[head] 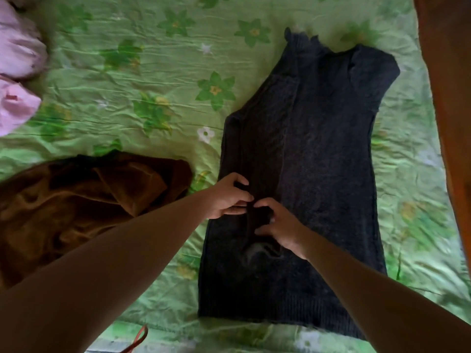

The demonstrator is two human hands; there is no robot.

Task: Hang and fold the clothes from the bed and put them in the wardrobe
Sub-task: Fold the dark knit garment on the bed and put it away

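On the green floral bed (127, 72), left hand (229, 197) and right hand (277, 225) pinch the dark knitted sleeveless top (318, 149); uneven tugs could skew its fold.

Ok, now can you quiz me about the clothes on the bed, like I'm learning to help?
1. True or false: the dark knitted garment lies crumpled in a heap on the green bedsheet.
2. What lies on the bed just left of the left hand? A) blue jeans B) the brown garment C) a white towel
3. How many hands pinch the dark knitted garment?
Key: 1 false, it is spread flat. 2 B. 3 two, the left hand and the right hand.
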